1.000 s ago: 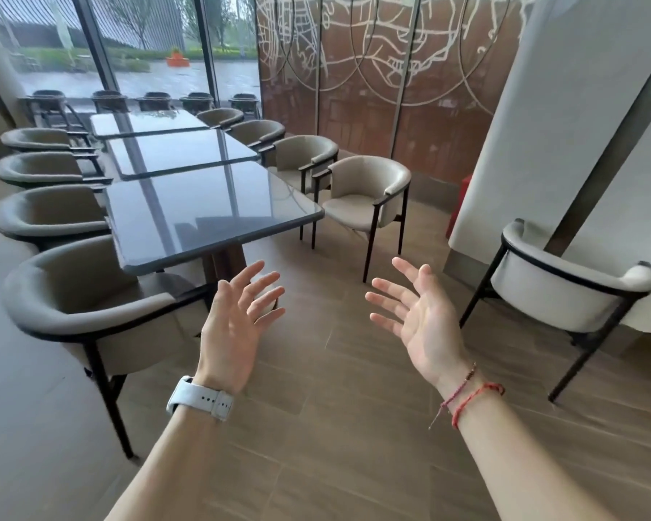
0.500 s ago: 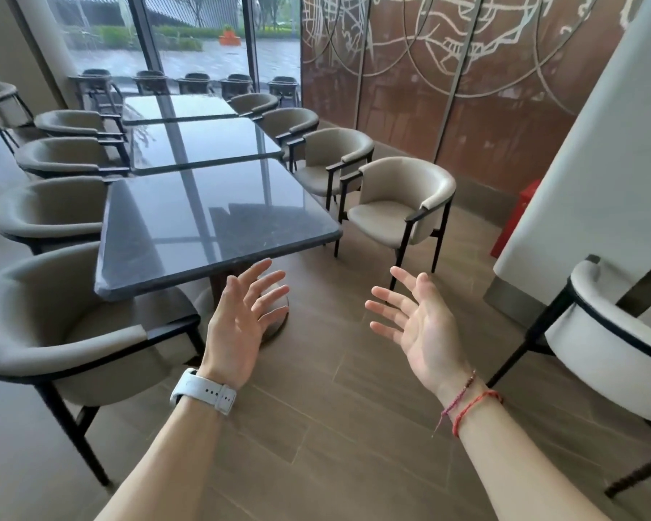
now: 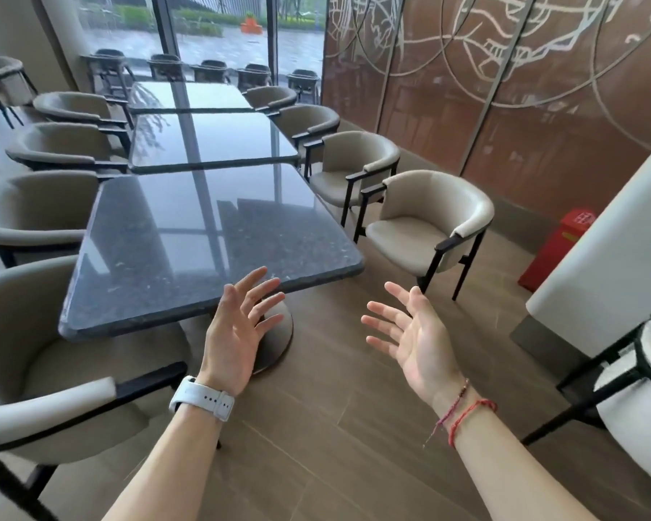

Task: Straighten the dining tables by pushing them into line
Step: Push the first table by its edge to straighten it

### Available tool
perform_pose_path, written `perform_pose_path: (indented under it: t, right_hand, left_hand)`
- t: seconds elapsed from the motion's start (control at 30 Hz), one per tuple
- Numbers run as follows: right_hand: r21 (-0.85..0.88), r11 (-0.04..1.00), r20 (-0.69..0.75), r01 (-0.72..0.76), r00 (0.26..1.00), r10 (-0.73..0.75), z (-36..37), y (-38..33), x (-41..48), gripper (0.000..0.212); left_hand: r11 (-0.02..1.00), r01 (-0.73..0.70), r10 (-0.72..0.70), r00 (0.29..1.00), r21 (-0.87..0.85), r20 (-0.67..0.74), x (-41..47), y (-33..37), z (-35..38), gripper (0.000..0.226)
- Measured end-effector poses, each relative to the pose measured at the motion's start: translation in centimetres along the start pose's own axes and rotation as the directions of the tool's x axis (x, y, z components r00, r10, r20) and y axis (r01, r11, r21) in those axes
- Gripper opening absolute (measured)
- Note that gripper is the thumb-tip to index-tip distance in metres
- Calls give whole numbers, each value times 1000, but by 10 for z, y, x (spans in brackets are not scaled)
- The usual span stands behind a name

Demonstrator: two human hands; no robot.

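Note:
Three dark glossy stone-topped dining tables run away from me toward the window. The nearest table (image 3: 188,242) sits skewed, its near edge shifted left of the middle table (image 3: 211,142); the far table (image 3: 188,96) lies beyond. My left hand (image 3: 237,325) is open, fingers spread, hovering just in front of the nearest table's near edge, above its round base (image 3: 279,332). My right hand (image 3: 410,340) is open, palm turned inward, over the floor to the right of that table's corner. Neither hand touches the table.
Beige armchairs line both sides: one close at my left (image 3: 53,370), others along the left (image 3: 34,208), two at the right (image 3: 425,223). Another chair (image 3: 639,400) stands at the far right beside a white wall. A red bin (image 3: 560,250) stands against that wall.
I have walked closer to the nearest table and the view has swung right to left; both open hands now reach near its front edge.

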State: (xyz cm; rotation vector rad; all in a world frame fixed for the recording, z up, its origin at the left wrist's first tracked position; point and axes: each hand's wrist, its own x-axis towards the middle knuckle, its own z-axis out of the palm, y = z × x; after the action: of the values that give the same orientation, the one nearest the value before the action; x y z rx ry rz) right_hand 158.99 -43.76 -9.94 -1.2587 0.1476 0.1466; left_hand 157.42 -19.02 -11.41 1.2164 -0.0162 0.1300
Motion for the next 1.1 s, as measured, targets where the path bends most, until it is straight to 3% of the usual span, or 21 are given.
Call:
perform_pose_path:
  t: [0.5,0.77,0.93,1.1]
  right_hand:
    - [-30,992,42,-124,991,126,31,9,160,66]
    - [-60,979,129,-193,972,199,16,19,230,62]
    - [-154,969,161,-193,963,217,8,25,273,60]
    - [-276,948,156,-160,966,208,7,51,321,56]
  left_hand:
    - [995,95,-93,990,10,-102,123,-36,-37,94]
    - [994,101,-89,966,38,-242,157,-64,-31,90]
    - [979,119,-66,954,165,-293,188,-84,-30,91]
    - [907,160,-47,957,389,-285,227,-126,-49,60]
